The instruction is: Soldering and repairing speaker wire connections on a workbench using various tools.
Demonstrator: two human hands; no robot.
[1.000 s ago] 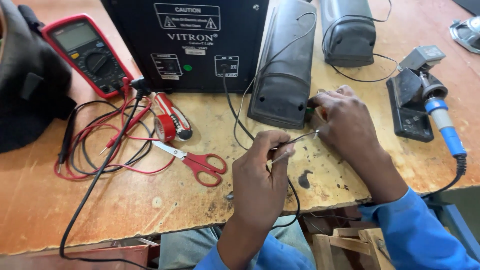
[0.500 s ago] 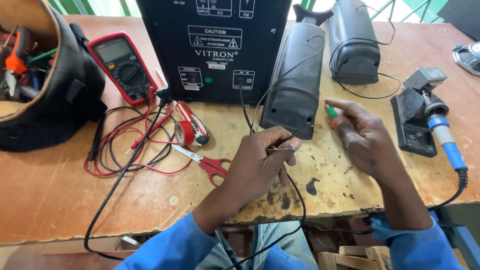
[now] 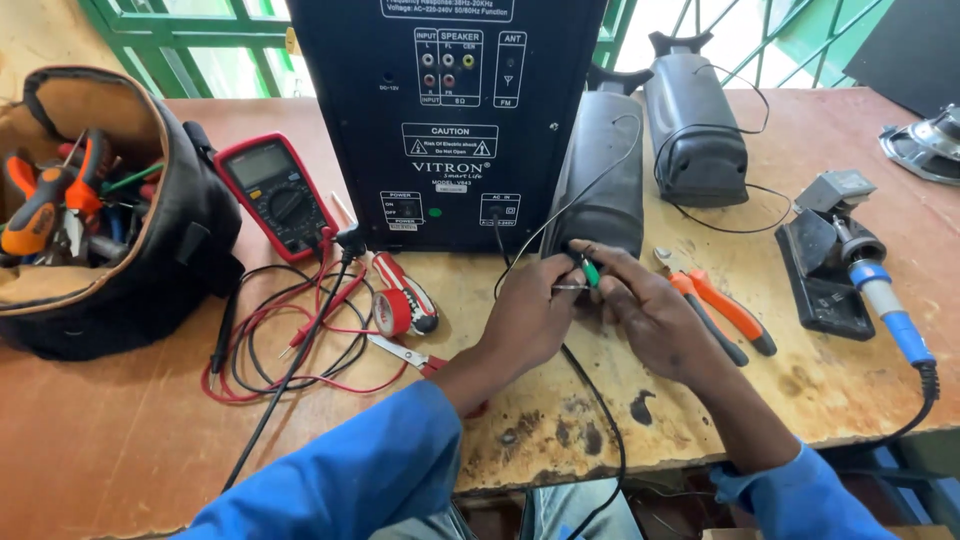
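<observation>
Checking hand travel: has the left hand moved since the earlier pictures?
Yes. The left hand went up the table to the black satellite speaker, off the red-handled scissors.

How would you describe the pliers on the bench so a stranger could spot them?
Start at the big black speaker cabinet, then go right past the two hands to the bare wooden bench. The pliers lie there, left of the soldering iron stand; only they have orange handles.

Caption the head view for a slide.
Both hands, left and right, pinch a thin wire before a black speaker.
</observation>
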